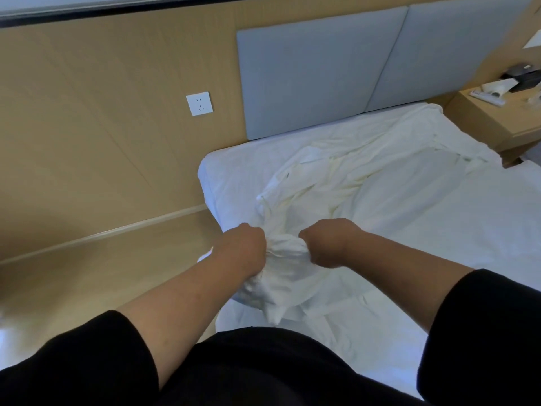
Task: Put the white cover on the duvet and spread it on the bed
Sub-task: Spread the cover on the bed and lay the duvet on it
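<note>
Nearest to us, our left hand [244,247] and right hand [326,240] sit close together over the near left corner of the bed [439,230]. Both are clenched on the same bunched wad of white cloth. The knuckles face up, so the fingertips are hidden inside the folds.

We judge that cloth to be the white cover [316,183]. It runs from our fists as a creased, rope-like band diagonally toward the far right corner. There it fans out flat near the headboard [316,77]. It lies wholly on the bed. Whether the flatter white surface under it is the duvet or only a sheet, we cannot tell.

On handling, we assess the cover as light, limp and thin. It holds no shape and folds wherever it is gathered. It should not slip from a closed fist, but a bunched grip gives poor control of the edges. We recommend finding a seam or a corner and pinching there, one corner per hand. The opening must be located before the duvet goes in, and it is not identifiable from here.

Beyond the bed, a bedside table [497,112] with small items stands at the far right. A wall socket [199,103] is set in the wooden panel to the left.
</note>
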Action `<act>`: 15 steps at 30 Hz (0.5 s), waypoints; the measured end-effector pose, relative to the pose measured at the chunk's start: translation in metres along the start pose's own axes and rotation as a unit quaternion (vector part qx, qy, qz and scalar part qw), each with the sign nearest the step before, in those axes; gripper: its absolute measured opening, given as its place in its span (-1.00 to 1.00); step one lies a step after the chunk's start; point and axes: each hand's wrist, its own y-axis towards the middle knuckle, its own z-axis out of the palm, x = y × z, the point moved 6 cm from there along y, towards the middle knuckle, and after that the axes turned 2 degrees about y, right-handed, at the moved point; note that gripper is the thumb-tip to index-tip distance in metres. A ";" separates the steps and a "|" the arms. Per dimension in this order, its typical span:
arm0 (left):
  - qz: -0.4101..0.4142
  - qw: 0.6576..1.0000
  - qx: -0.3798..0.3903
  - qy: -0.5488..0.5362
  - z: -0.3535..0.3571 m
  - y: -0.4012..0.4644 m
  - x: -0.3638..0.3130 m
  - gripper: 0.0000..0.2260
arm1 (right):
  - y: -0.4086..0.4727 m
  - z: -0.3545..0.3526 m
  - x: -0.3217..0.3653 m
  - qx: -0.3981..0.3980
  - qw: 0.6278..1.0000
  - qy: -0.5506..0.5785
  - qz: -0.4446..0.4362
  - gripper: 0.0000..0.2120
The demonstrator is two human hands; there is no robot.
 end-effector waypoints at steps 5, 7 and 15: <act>-0.034 0.989 -0.105 -0.102 -0.024 0.001 0.020 -0.86 | -0.006 -0.018 -0.001 -0.291 0.951 0.102 -0.004 -0.87; -0.035 0.967 -0.126 -0.220 -0.031 -0.004 0.021 -0.81 | -0.006 -0.015 0.008 -0.283 0.948 0.136 -0.043 -0.82; 0.137 0.771 0.032 -0.621 -0.024 -0.029 -0.014 -0.62 | -0.028 -0.016 0.015 -0.282 0.938 0.202 -0.001 -0.76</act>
